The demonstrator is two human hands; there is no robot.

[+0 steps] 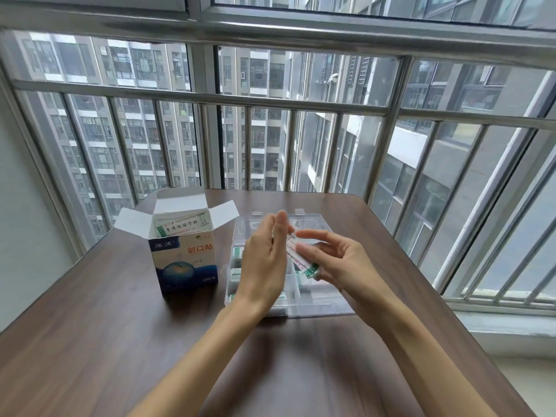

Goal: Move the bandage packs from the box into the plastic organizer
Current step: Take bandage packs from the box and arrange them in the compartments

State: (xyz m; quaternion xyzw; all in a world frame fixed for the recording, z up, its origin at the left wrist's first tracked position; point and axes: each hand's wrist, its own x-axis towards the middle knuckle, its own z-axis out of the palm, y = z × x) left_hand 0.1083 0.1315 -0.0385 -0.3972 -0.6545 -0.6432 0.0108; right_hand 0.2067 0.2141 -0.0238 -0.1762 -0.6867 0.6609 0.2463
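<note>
**Grip on a bandage pack above the organizer**

The right hand (pixel 337 260) has its grip on a bandage pack (pixel 301 260), thumb and curled fingers pinching the near, green-edged end while the rest of the pack slants up and to the far left. The left hand (pixel 264 260) stands edge-up with straight fingers, its palm against the pack's far side (holding nothing itself). Both hands hover over the plastic organizer (pixel 325 308), a clear tray with dividers that lies on the bench (pixel 120 341) right of centre; more packs (pixel 236 273) lie in its left compartments.

Just left of the organizer, not touching it, stands the box (pixel 185 260) with its flaps spread open and packs showing at the top. The organizer's right side lies near the bench's right edge, and its far rim has open bench behind it. Wide bare wood lies near the person and to the left of the box. Beyond the far edge stands a window railing (pixel 270 103).
</note>
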